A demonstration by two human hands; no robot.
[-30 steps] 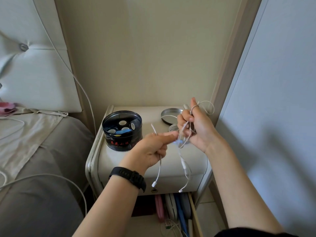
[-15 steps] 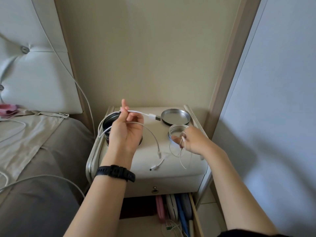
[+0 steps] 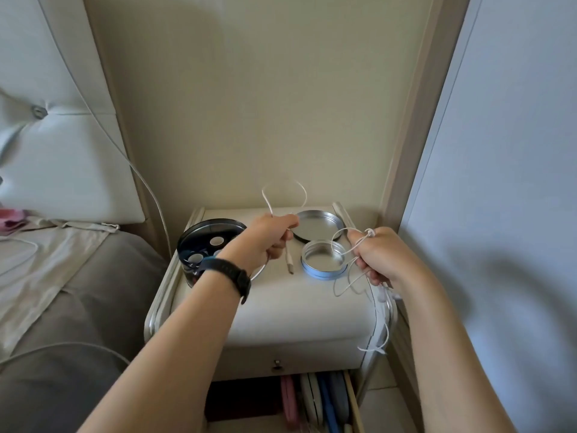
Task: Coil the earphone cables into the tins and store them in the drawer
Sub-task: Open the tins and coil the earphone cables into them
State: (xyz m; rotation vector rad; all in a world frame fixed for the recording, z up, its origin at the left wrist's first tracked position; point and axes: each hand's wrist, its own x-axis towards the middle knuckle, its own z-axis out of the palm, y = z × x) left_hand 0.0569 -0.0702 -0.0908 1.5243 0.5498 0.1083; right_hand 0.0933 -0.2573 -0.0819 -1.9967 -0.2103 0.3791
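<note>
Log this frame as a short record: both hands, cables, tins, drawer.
left hand: grips a white cable, loop above, plug hanging down
right hand: holds earphone cable looped round fingers, ends dangling
small tin: open, on nightstand, between the hands
lid: lying behind small tin
black tin: open, nightstand's left side, partly behind left wrist
drawer: open below, flat items inside
</note>
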